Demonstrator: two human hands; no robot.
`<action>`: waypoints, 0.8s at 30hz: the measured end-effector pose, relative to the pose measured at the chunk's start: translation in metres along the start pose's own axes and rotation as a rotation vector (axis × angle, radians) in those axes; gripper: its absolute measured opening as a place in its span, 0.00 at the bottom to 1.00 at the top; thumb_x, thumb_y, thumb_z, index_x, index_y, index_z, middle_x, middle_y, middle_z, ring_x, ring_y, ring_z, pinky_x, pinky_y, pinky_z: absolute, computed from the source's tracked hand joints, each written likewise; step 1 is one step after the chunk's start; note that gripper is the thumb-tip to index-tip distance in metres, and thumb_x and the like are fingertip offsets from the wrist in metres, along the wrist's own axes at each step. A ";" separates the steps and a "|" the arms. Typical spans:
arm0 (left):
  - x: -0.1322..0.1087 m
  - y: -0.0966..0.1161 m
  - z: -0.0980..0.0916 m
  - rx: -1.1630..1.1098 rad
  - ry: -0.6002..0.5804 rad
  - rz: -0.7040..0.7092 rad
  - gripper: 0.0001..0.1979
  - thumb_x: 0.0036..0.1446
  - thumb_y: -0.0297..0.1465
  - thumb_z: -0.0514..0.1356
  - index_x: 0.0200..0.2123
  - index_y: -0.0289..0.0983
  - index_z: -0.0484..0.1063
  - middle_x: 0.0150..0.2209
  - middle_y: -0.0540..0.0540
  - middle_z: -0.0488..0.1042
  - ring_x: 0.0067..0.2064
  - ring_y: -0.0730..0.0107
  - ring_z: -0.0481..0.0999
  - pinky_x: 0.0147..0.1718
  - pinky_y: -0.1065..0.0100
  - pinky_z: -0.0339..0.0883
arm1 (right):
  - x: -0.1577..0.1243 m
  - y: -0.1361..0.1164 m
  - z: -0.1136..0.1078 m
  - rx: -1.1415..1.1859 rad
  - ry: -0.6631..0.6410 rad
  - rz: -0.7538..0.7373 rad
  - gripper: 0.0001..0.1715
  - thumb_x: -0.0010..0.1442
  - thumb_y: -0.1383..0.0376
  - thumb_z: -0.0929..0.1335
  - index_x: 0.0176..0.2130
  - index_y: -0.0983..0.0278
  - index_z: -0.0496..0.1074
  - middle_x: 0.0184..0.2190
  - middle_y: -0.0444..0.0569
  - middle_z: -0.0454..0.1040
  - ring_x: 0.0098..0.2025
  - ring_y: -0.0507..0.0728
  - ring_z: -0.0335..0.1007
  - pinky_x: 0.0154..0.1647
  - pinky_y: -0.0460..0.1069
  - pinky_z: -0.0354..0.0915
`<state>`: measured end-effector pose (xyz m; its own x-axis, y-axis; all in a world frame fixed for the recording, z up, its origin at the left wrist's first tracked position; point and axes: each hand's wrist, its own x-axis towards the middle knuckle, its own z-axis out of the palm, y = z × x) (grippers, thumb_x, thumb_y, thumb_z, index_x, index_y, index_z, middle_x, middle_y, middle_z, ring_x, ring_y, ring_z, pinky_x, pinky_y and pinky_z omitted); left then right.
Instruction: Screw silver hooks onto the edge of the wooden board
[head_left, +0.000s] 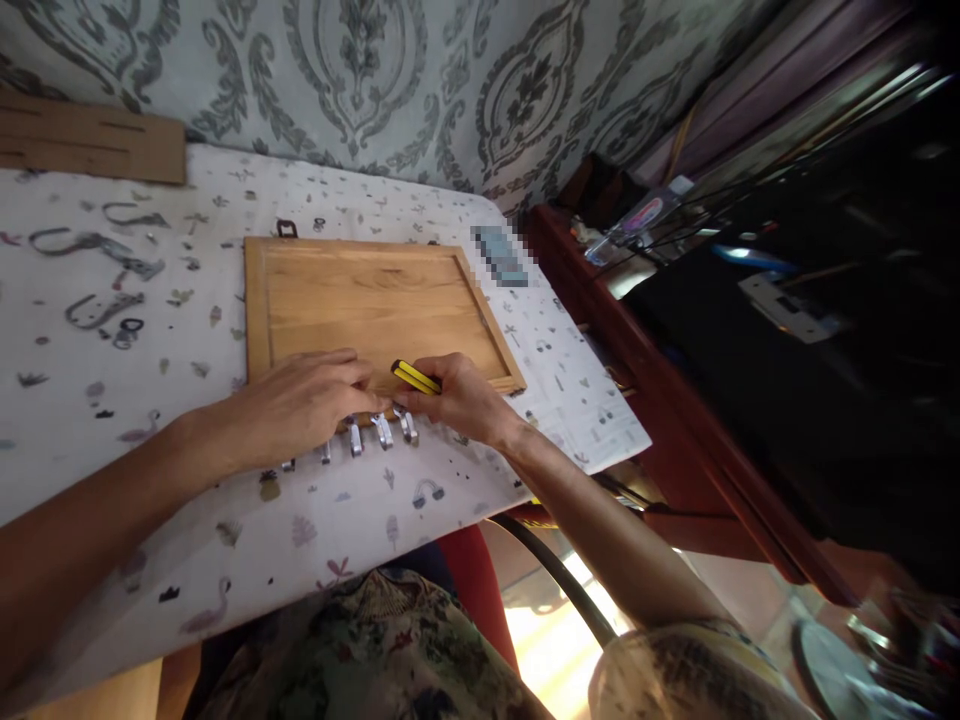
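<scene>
A framed wooden board [360, 300] lies flat on the patterned cloth, its near edge toward me. Several shiny metal hooks [382, 430] stick out along that edge. My left hand [307, 405] is closed at the near edge, fingers bent over the wood and the thumb by the hooks. Close beside it, my right hand [461, 395] grips a slim yellow-and-black tool [416, 377], one end pointing up and left. The tool's other end is hidden in my fingers, and both sets of fingertips nearly meet over the hooks.
Loose metal hooks [97, 250] lie at the left of the tablecloth [315, 560]. A brown cardboard piece [90, 145] is at the back left. Right of the board is a pixelated bluish item [501, 256]. A dark red desk [645, 400] with a plastic bottle [637, 220] borders the right side.
</scene>
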<state>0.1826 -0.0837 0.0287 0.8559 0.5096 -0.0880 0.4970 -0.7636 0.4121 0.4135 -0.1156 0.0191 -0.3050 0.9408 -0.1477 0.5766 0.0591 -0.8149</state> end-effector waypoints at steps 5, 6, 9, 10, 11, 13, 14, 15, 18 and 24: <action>0.000 -0.002 0.001 -0.017 0.025 0.027 0.16 0.74 0.27 0.54 0.49 0.43 0.84 0.37 0.46 0.71 0.43 0.61 0.71 0.39 0.65 0.59 | -0.001 -0.002 0.004 -0.057 0.051 0.005 0.19 0.60 0.62 0.73 0.24 0.62 0.63 0.21 0.36 0.59 0.27 0.49 0.52 0.30 0.49 0.50; -0.001 -0.002 0.002 -0.016 0.020 0.026 0.17 0.74 0.27 0.54 0.49 0.44 0.84 0.37 0.46 0.71 0.43 0.61 0.71 0.39 0.65 0.59 | -0.001 -0.002 0.005 -0.067 0.058 0.005 0.20 0.61 0.62 0.73 0.24 0.62 0.63 0.21 0.36 0.59 0.27 0.49 0.52 0.30 0.49 0.50; -0.001 -0.004 0.003 -0.007 0.010 0.030 0.18 0.73 0.27 0.53 0.49 0.44 0.84 0.37 0.45 0.70 0.43 0.60 0.71 0.37 0.65 0.57 | -0.002 -0.001 0.006 -0.090 0.062 0.006 0.20 0.61 0.63 0.73 0.24 0.62 0.63 0.21 0.36 0.58 0.27 0.49 0.51 0.30 0.49 0.50; -0.001 -0.005 0.004 -0.006 0.013 0.030 0.18 0.73 0.27 0.53 0.49 0.44 0.84 0.37 0.45 0.70 0.43 0.60 0.71 0.37 0.65 0.56 | -0.002 0.000 0.007 -0.100 0.067 0.003 0.21 0.61 0.64 0.73 0.23 0.62 0.62 0.21 0.36 0.57 0.27 0.48 0.51 0.31 0.49 0.50; -0.001 -0.006 0.004 -0.007 0.017 0.029 0.18 0.73 0.27 0.53 0.49 0.44 0.84 0.37 0.46 0.70 0.43 0.60 0.71 0.37 0.65 0.56 | -0.001 0.001 0.007 -0.110 0.074 -0.004 0.22 0.61 0.64 0.73 0.23 0.61 0.61 0.21 0.35 0.56 0.27 0.48 0.50 0.30 0.49 0.49; -0.001 -0.007 0.006 -0.008 0.024 0.029 0.18 0.73 0.26 0.53 0.49 0.44 0.83 0.37 0.46 0.70 0.43 0.60 0.70 0.36 0.65 0.55 | -0.001 0.004 0.007 -0.111 0.079 -0.030 0.23 0.61 0.63 0.73 0.23 0.61 0.59 0.22 0.35 0.55 0.27 0.48 0.49 0.30 0.49 0.49; 0.000 -0.008 0.007 -0.008 0.026 0.033 0.18 0.73 0.26 0.53 0.50 0.44 0.83 0.36 0.46 0.70 0.42 0.60 0.70 0.36 0.65 0.55 | 0.000 0.005 0.007 -0.099 0.075 -0.044 0.24 0.61 0.63 0.73 0.23 0.61 0.58 0.22 0.35 0.55 0.27 0.48 0.50 0.30 0.49 0.49; 0.000 -0.009 0.007 -0.009 0.027 0.039 0.18 0.72 0.25 0.53 0.50 0.44 0.83 0.36 0.46 0.70 0.42 0.60 0.70 0.36 0.65 0.55 | 0.000 0.007 0.007 -0.083 0.067 -0.056 0.24 0.61 0.63 0.73 0.23 0.61 0.58 0.22 0.35 0.55 0.28 0.48 0.50 0.30 0.49 0.49; -0.001 -0.009 0.009 -0.016 0.047 0.048 0.18 0.72 0.26 0.53 0.50 0.44 0.83 0.36 0.46 0.69 0.41 0.61 0.70 0.36 0.65 0.55 | 0.001 0.010 0.007 -0.056 0.054 -0.076 0.22 0.61 0.63 0.72 0.23 0.61 0.59 0.23 0.36 0.55 0.28 0.49 0.51 0.30 0.49 0.50; -0.002 -0.006 0.006 -0.010 0.042 0.055 0.17 0.74 0.28 0.54 0.48 0.44 0.84 0.35 0.46 0.70 0.41 0.60 0.71 0.34 0.64 0.54 | -0.004 0.013 0.012 -0.091 0.115 -0.093 0.27 0.60 0.58 0.73 0.21 0.60 0.56 0.22 0.37 0.53 0.28 0.49 0.49 0.30 0.48 0.48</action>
<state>0.1789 -0.0819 0.0207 0.8752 0.4830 -0.0272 0.4476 -0.7871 0.4244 0.4133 -0.1221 0.0022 -0.2748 0.9615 -0.0047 0.6180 0.1729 -0.7669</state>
